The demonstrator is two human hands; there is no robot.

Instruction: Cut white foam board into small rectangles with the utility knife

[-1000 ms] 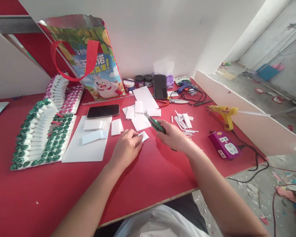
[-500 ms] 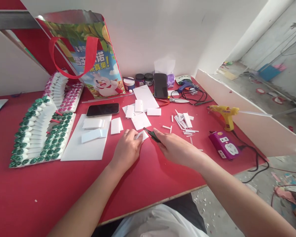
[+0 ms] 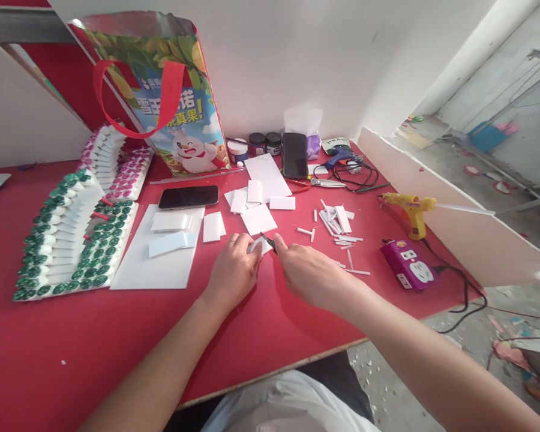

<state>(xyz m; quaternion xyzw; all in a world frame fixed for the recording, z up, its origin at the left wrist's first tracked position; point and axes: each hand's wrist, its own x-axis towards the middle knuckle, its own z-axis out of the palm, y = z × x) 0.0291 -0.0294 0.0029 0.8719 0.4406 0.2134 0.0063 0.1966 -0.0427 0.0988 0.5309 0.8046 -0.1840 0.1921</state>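
My left hand (image 3: 235,267) is closed, its fingers pressing a small white foam board piece (image 3: 263,245) against the red tabletop. My right hand (image 3: 306,267) grips a dark utility knife (image 3: 269,241), most of whose handle is hidden by the fingers. The blade tip lies at the far edge of the white piece. Just beyond it sit more white rectangles (image 3: 258,219). To the right of the knife is a heap of narrow white strips (image 3: 334,219). A larger white board (image 3: 153,273) on the left carries several cut pieces (image 3: 170,222).
A phone (image 3: 188,197) lies behind the left board. At the left stand curved white models with green tops (image 3: 104,259). A colourful bag (image 3: 162,108) stands at the back. On the right are a yellow glue gun (image 3: 411,210), a purple power socket (image 3: 407,264) and its cord.
My right hand has shifted slightly left and turned, bringing the knife closer to the white piece; less of the handle shows. My left hand holds nearly the same place.
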